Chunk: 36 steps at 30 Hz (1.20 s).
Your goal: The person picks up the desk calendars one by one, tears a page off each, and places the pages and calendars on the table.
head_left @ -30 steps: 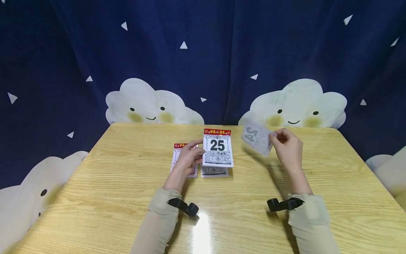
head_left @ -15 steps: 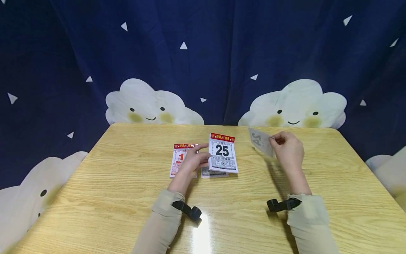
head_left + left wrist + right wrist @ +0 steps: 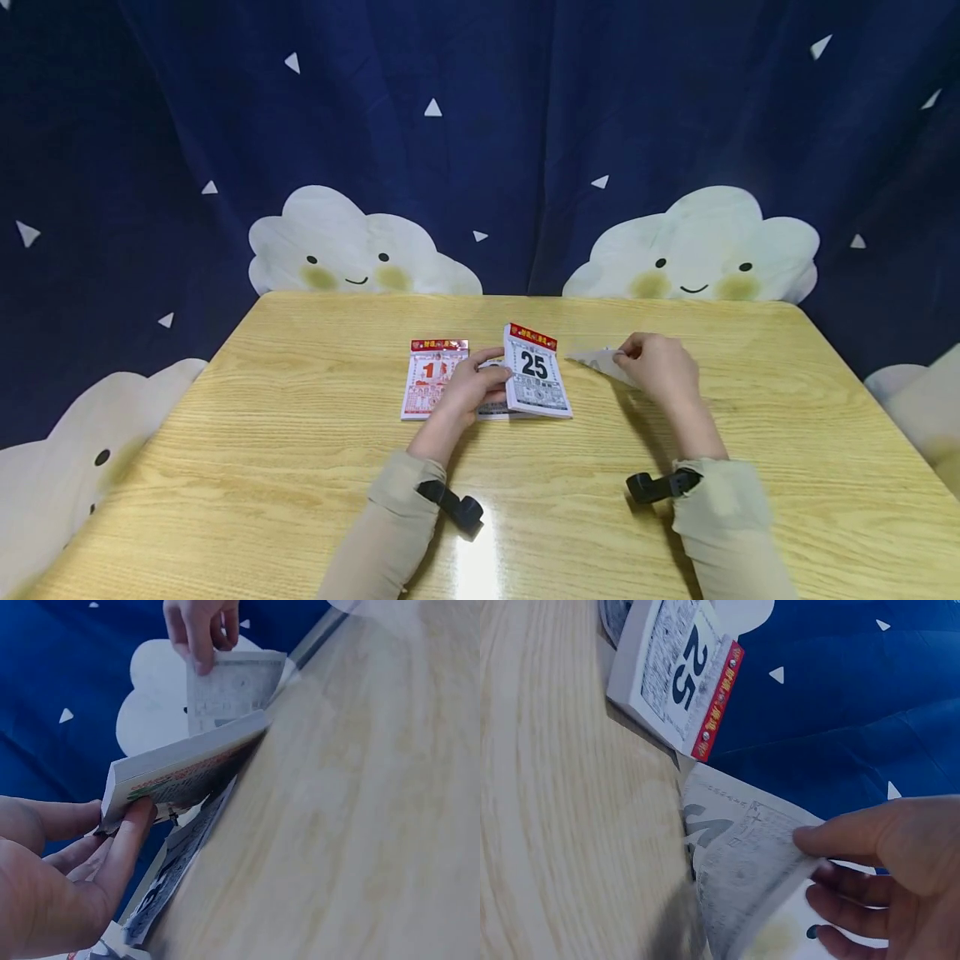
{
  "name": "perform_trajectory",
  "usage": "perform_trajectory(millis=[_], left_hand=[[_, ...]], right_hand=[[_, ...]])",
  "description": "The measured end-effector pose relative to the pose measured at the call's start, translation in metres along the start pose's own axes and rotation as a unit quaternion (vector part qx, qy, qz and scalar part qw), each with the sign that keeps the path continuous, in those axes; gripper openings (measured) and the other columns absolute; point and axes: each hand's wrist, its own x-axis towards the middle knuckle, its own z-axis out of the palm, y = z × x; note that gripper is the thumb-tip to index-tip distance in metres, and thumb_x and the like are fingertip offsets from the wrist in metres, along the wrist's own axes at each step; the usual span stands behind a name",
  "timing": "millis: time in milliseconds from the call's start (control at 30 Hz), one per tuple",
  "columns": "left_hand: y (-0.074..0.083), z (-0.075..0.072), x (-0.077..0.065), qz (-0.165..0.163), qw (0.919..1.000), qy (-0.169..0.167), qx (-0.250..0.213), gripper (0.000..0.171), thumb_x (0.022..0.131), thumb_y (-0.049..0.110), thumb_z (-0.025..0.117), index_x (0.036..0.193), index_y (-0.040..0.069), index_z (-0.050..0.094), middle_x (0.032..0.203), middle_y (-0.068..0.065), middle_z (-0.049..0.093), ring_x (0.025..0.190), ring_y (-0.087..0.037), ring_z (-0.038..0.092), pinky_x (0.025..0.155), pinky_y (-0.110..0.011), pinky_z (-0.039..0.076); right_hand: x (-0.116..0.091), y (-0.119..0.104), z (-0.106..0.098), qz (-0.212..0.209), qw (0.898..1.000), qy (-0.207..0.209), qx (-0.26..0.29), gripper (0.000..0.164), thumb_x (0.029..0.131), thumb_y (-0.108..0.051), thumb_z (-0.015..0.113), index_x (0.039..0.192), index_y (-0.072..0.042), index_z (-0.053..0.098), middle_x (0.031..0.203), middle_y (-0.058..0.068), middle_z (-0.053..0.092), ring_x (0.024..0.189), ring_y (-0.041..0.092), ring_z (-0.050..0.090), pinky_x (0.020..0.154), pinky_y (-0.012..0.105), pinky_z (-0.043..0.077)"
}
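Observation:
My left hand [image 3: 472, 387] grips the left side of a thick tear-off calendar [image 3: 537, 377] with a black 25 and a red header strip. In the left wrist view the thumb and fingers clasp one end of the calendar, which is tilted above the table. My right hand [image 3: 662, 367] pinches a loose calendar sheet [image 3: 742, 862] by its edge, thumb against fingers. The printing shows through faintly from the back, and the sheet hangs slanting toward the table. A thin printed sheet [image 3: 176, 874] lies under the raised calendar, partly covered by it and the left hand.
A second tear-off calendar [image 3: 418, 387] with a red 1 lies left of my left hand, partly behind it. The wooden table [image 3: 262, 467] runs back to a dark blue curtain [image 3: 495, 125] printed with clouds and triangles.
My left hand has carried the 25 calendar right and nearer, turning it askew and uncovering the red 1 calendar. My right hand has shifted left and lower, with its sheet dipping toward the table.

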Motion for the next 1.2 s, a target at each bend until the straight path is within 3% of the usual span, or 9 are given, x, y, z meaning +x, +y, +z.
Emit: perform_trajectory(millis=[167, 367, 633, 933, 1200], left_hand=[[-0.003, 0.003, 0.001, 0.008, 1.0, 0.001, -0.002, 0.042, 0.083, -0.002, 0.058, 0.123, -0.005, 0.049, 0.088, -0.012, 0.066, 0.059, -0.009, 0.06, 0.059, -0.023, 0.056], [-0.003, 0.005, 0.001, 0.002, 0.9998, 0.021, 0.001, 0.04, 0.082, -0.001, 0.06, 0.12, -0.007, 0.05, 0.099, -0.023, 0.064, 0.06, -0.008, 0.061, 0.061, -0.025, 0.056], [-0.001, 0.007, -0.002, 0.01, 0.9997, 0.007, 0.02, 0.04, 0.081, -0.005, 0.057, 0.12, -0.006, 0.05, 0.1, -0.024, 0.062, 0.062, -0.01, 0.06, 0.066, -0.028, 0.057], [-0.003, 0.009, -0.001, 0.01, 0.999, -0.011, 0.041, 0.044, 0.079, -0.007, 0.057, 0.123, -0.006, 0.051, 0.088, -0.011, 0.057, 0.065, -0.011, 0.058, 0.07, -0.031, 0.056], [0.002, 0.011, -0.007, -0.005, 0.999, -0.016, 0.041, 0.043, 0.081, -0.008, 0.055, 0.123, -0.009, 0.049, 0.099, -0.023, 0.059, 0.068, -0.01, 0.059, 0.076, -0.033, 0.055]], right_hand=[[0.003, -0.001, 0.003, -0.008, 0.997, -0.075, -0.008, 0.019, 0.085, -0.027, 0.059, 0.089, -0.009, 0.066, 0.084, 0.007, 0.066, 0.069, 0.021, 0.056, 0.053, 0.031, 0.041], [0.004, -0.002, 0.007, -0.024, 0.992, -0.12, -0.003, 0.018, 0.083, -0.026, 0.061, 0.085, -0.009, 0.063, 0.076, 0.004, 0.061, 0.063, 0.017, 0.05, 0.051, 0.027, 0.038], [0.005, -0.004, 0.014, -0.06, 0.989, -0.134, 0.023, 0.018, 0.081, -0.025, 0.063, 0.081, -0.008, 0.061, 0.076, 0.004, 0.06, 0.065, 0.017, 0.049, 0.056, 0.028, 0.039], [0.004, -0.005, 0.017, -0.047, 0.985, -0.161, 0.036, 0.013, 0.079, -0.016, 0.062, 0.074, -0.006, 0.055, 0.067, 0.003, 0.051, 0.06, 0.016, 0.044, 0.053, 0.025, 0.035], [0.002, -0.001, 0.019, -0.029, 0.985, -0.171, 0.016, 0.014, 0.078, -0.015, 0.058, 0.069, -0.006, 0.053, 0.063, 0.003, 0.05, 0.056, 0.016, 0.046, 0.049, 0.025, 0.036]])
